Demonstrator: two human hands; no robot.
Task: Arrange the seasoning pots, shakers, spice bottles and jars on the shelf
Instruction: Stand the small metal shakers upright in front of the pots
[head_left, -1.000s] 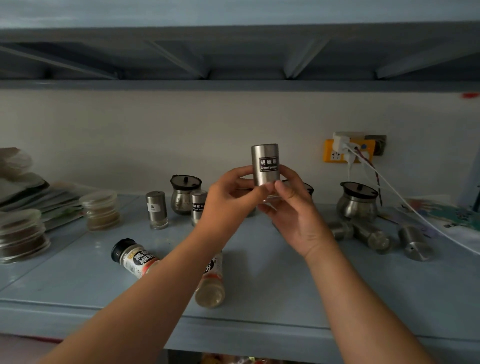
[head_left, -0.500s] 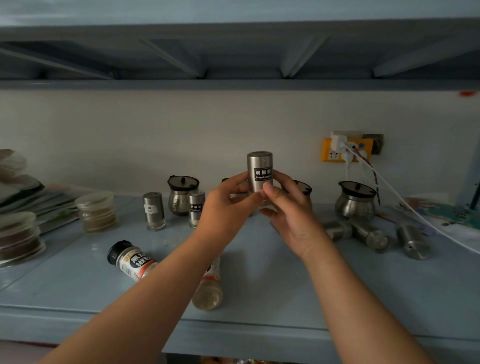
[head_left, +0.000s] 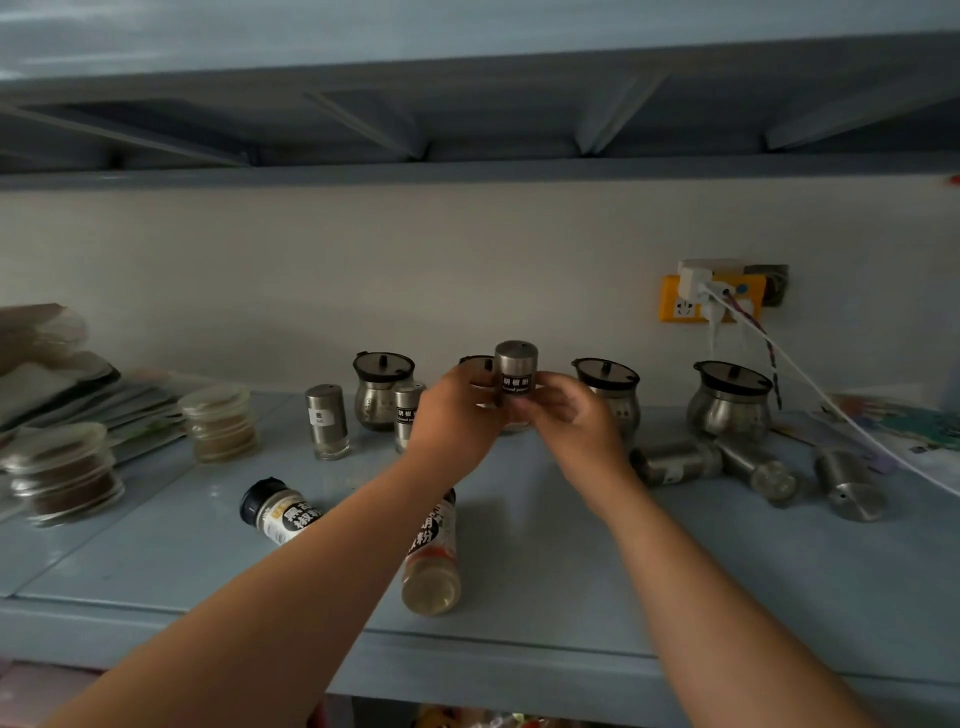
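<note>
Shaker in hand: we hold a small cylindrical shaker of brushed steel with a black label (head_left: 515, 371) upright at the back of the pale blue shelf (head_left: 727, 571). Our fingers hide its base, so we cannot tell if it already stands on the shelf.
Left hand: our left hand (head_left: 457, 415) grips the lower part of this shaker from the left side, fingers curled round it.
Right hand: our right hand (head_left: 571, 421) grips the same shaker from the right side.
In order: two steel shakers (head_left: 325, 421) (head_left: 408, 421) stand upright beside a round steel seasoning pot with a dark lid (head_left: 383, 389). Two more such pots (head_left: 610, 389) (head_left: 730, 400) stand near the wall to the right.
Left to do: three steel shakers (head_left: 675, 462) (head_left: 758, 470) (head_left: 847, 483) lie on their sides at the right. A plastic spice bottle with a black cap (head_left: 283, 512) and a second clear spice bottle (head_left: 434, 556) lie near the front, the second partly under our left forearm.
Jars: flat round clear jars (head_left: 223, 423) (head_left: 62, 470) sit in stacks at the left.
Progress: we judge the task is about half done, since five containers are not yet set upright.
</note>
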